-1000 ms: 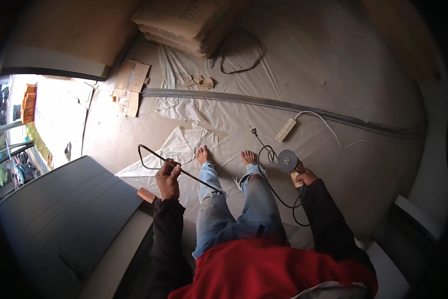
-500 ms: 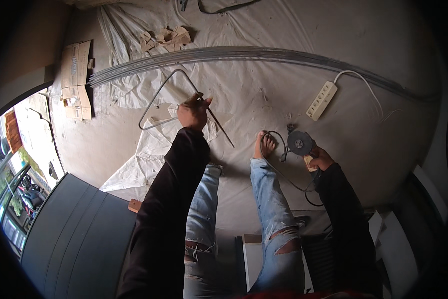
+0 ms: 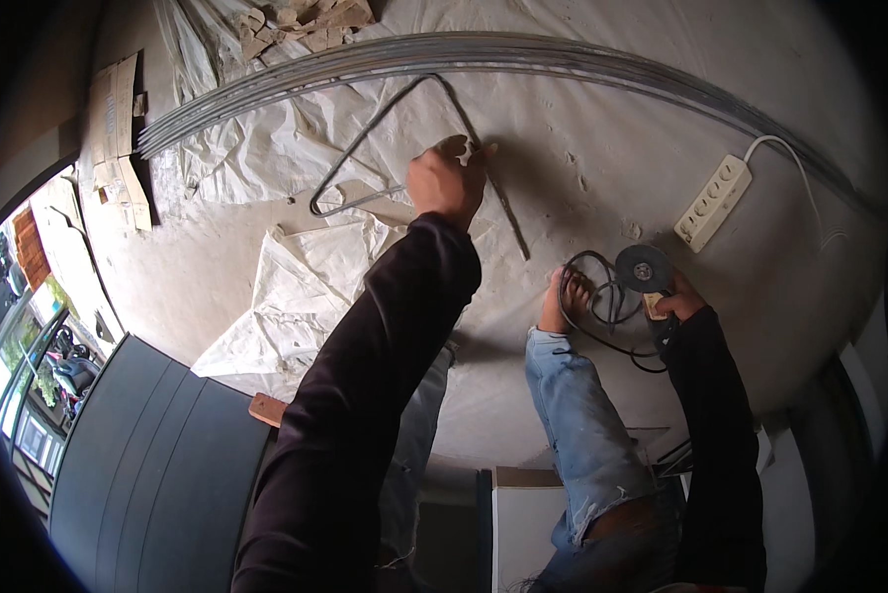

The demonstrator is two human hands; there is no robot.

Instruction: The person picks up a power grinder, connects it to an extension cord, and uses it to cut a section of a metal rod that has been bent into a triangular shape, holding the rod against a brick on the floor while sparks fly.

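My left hand [image 3: 449,178] is closed around one straight side of a thin metal rod [image 3: 507,213], which is bent into an open, roughly triangular frame. Its far corner comes up close to a bundle of long rods, and its free end points toward my feet. Lower on the right, my right hand [image 3: 683,298] grips the body of an angle grinder [image 3: 644,268] with a dark round disc facing up. The grinder's black cord [image 3: 617,349] loops over the floor around my bare right foot [image 3: 561,301].
A bundle of long grey rods [image 3: 523,51] crosses the floor ahead. A cream power strip [image 3: 713,203] with a white cord lies to the right. Crumpled white plastic sheeting [image 3: 286,296], torn cardboard [image 3: 118,138] and a dark grey panel [image 3: 157,445] are on the left.
The view has shifted, so floor things sit farther right and higher. My left hand has carried the bent rod slightly forward, its corner nearer the bundle. My right hand still holds the grinder.
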